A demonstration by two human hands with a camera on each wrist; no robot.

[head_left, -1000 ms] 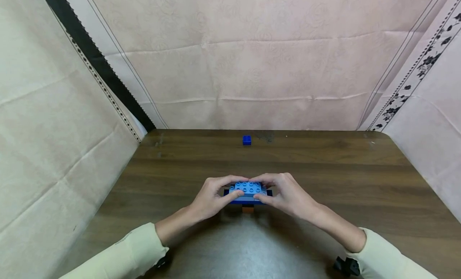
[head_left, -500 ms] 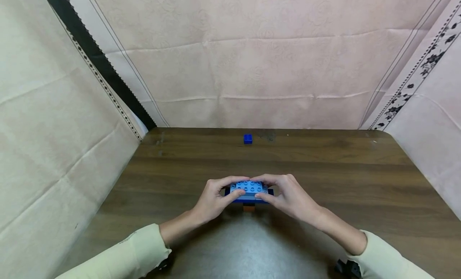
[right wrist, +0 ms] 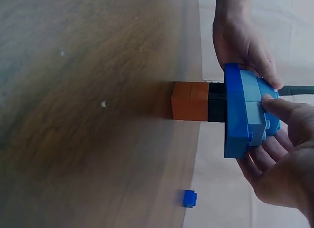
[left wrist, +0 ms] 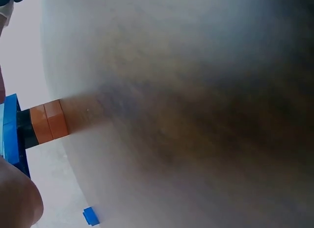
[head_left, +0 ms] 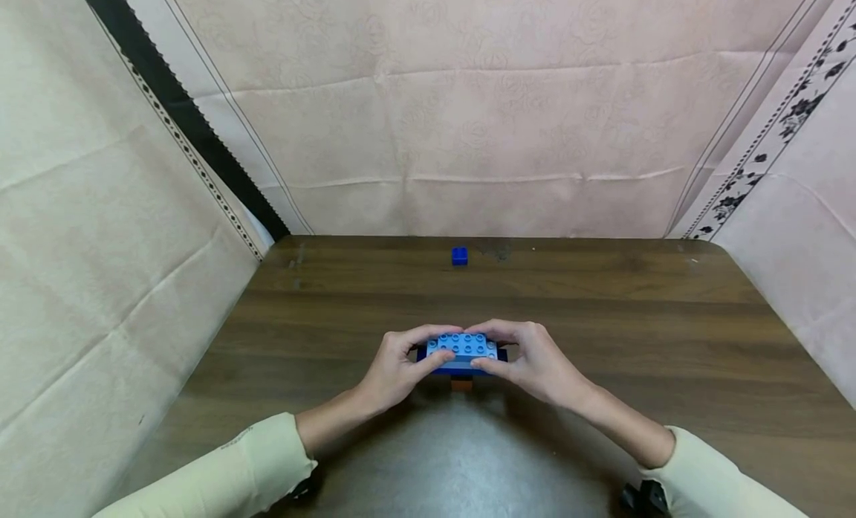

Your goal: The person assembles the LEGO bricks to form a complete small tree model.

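Note:
A stack of toy building bricks [head_left: 461, 345] stands upright on the table in the head view. Its studded top bricks are light blue. In the right wrist view a wider dark blue layer [right wrist: 235, 110] lies below them, then black bricks [right wrist: 216, 103] and orange bricks [right wrist: 190, 101] at the foot. My left hand [head_left: 393, 371] grips the left part of the light blue bricks, thumb on the near side and fingers at the far side. My right hand [head_left: 540, 363] grips the right part likewise. The fingers partly hide both ends of the top.
A small blue brick [head_left: 459, 256] lies by itself near the far edge of the wooden table [head_left: 602, 295]. Pale patterned cloth [head_left: 468, 131] hangs behind the table and along both sides. A black object [head_left: 645, 497] sits under the right sleeve.

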